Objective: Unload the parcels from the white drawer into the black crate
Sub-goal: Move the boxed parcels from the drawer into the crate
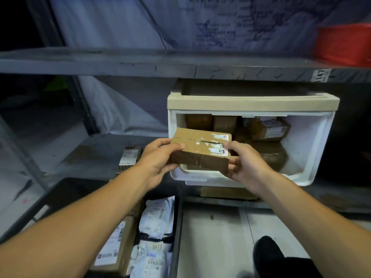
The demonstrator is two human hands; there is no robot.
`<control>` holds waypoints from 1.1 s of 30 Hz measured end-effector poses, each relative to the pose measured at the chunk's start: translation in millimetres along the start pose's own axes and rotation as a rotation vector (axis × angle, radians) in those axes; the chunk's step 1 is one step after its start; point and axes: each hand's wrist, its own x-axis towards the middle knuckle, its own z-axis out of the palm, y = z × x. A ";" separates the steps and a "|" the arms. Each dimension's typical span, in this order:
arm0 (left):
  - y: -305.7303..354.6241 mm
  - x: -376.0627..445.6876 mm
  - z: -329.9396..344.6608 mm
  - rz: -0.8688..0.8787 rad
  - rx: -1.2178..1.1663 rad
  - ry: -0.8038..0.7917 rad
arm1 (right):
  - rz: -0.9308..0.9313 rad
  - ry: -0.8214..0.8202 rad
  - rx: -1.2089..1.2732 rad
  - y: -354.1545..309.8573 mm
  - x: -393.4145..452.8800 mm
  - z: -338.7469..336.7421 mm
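A brown cardboard parcel with a white label is held over the front left rim of the white drawer. My left hand grips its left end, thumb on top. My right hand grips its right end, thumb on the label. Inside the pulled-out drawer lie several more brown parcels. Below my left forearm stands the black crate, holding white mailer bags and a labelled cardboard box.
The drawer sits on a grey metal shelf under another shelf board. A small labelled parcel lies on the shelf left of the drawer. A red basket stands top right. My dark shoe is on the pale floor.
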 end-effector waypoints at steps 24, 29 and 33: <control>-9.6 -14.9 11.8 -0.058 -0.091 -0.032 | 0.053 -0.149 -0.024 8.2 -8.3 12.3; -3.0 -15.6 8.5 -0.015 0.003 -0.062 | 0.025 0.021 0.029 5.6 -5.0 12.0; -2.2 -11.9 6.6 0.005 -0.042 -0.046 | 0.015 0.009 0.033 4.3 -8.6 12.3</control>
